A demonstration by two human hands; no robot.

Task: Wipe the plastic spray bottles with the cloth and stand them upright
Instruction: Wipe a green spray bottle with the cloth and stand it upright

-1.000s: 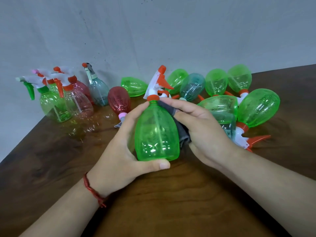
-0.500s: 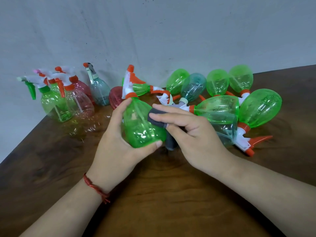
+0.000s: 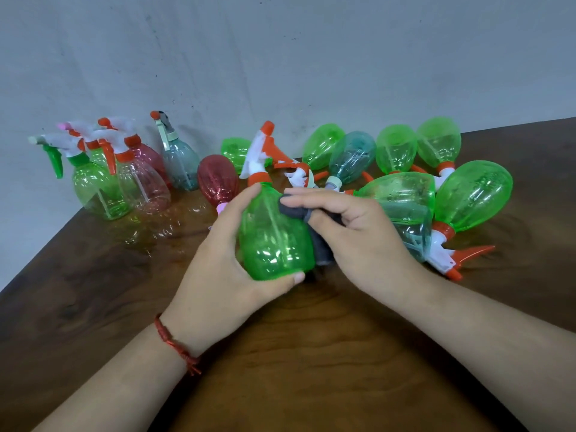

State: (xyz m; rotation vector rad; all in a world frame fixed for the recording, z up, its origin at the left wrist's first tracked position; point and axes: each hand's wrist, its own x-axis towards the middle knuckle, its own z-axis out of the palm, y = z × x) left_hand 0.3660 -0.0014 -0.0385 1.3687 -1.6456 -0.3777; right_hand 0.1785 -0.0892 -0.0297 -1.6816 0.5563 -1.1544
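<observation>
My left hand (image 3: 218, 275) grips a green spray bottle (image 3: 274, 238) with a white and orange trigger head, held nearly upright above the table's middle. My right hand (image 3: 358, 238) presses a dark grey cloth (image 3: 293, 210) against the bottle's right shoulder; more of the cloth hangs below the palm. Several wiped-looking bottles stand upright at the back left, among them a green one (image 3: 96, 188), a clear pink one (image 3: 143, 188) and a pale blue one (image 3: 180, 163). Several green bottles (image 3: 470, 194) and a teal one (image 3: 355, 157) lie on their sides at the back right.
A red bottle (image 3: 218, 179) lies on its side just behind my left hand. The dark wooden table (image 3: 296, 369) meets a grey wall (image 3: 280, 57) at the back, and its left edge runs diagonally toward me.
The held bottle has swung from tilted left back to nearly upright and moved right. My right hand with the cloth has shifted up toward the bottle's shoulder.
</observation>
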